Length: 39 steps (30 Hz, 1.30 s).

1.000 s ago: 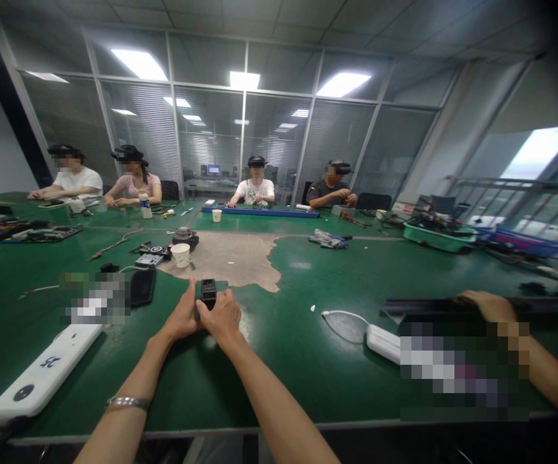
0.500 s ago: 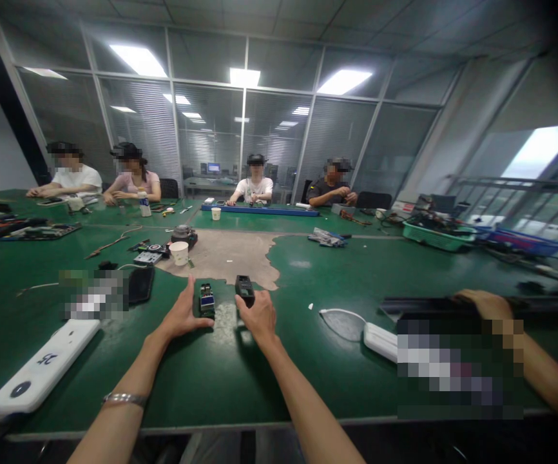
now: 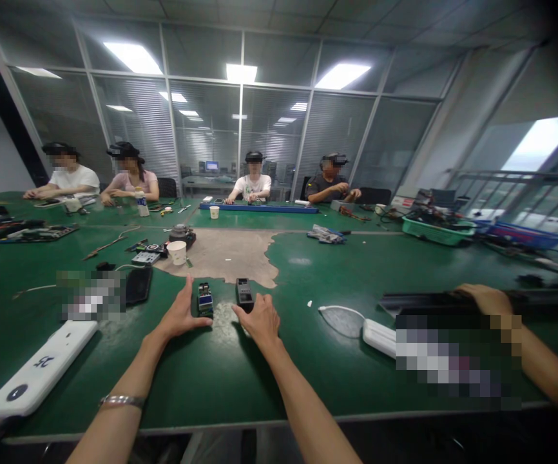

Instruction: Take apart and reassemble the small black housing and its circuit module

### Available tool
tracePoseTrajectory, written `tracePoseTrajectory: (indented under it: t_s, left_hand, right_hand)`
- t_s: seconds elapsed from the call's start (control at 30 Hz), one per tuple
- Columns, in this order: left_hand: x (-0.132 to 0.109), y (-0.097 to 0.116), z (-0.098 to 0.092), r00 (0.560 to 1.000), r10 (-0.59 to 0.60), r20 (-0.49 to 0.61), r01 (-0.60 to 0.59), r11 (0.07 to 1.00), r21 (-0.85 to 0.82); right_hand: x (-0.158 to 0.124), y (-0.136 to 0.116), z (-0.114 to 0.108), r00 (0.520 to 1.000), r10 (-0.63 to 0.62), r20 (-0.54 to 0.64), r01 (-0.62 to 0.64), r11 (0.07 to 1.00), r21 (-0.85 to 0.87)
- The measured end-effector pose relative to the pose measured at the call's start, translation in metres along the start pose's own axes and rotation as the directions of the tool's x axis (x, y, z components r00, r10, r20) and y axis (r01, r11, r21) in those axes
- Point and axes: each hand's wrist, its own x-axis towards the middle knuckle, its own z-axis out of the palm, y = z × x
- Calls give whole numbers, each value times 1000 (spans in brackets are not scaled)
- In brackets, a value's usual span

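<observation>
The left hand [image 3: 181, 311] spreads wide beside the circuit module [image 3: 205, 300]; the right hand [image 3: 262, 323] half-encloses the black housing [image 3: 243, 292], grip unclear.

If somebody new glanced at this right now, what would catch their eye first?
Probably the left hand, spread beside a small circuit board at near centre, and the right hand at a dark casing to the board's right. Next, perhaps, the ragged tan patch on the green tabletop, just beyond them.

grn tbl [image 3: 221, 380] | PCB module [image 3: 205, 301] | ppr cup [image 3: 176, 253] | grn bskt [image 3: 438, 236]
</observation>
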Motion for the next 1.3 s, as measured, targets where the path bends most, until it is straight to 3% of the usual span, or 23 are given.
tracePoseTrajectory:
  t_s: [0.27, 0.47, 0.7, 1.17, 1.3]
  left_hand:
    - [0, 1, 0, 1000, -1, 24, 1, 1000, 32]
    - [1, -7, 3, 1000, 18, 5, -18, 999, 33]
    - [0, -2, 3, 1000, 19, -17, -20, 999, -33]
    - [-1, -15, 8, 998, 63, -21, -63, 998, -29]
    - [-1, -17, 11, 995, 79, -54, -81, 996, -23]
  right_hand:
    - [4, -11, -3, 998, -48, -35, 50, 995, 82]
    - [0, -54, -11, 988, -126, -85, 143, 959, 243]
    - [-6, -91, 7, 983, -183, -29, 184, 952, 244]
    - [-14, -103, 22, 978, -207, 9, 204, 972, 119]
    - [-20, -99, 24, 977, -196, 85, 189, 979, 81]
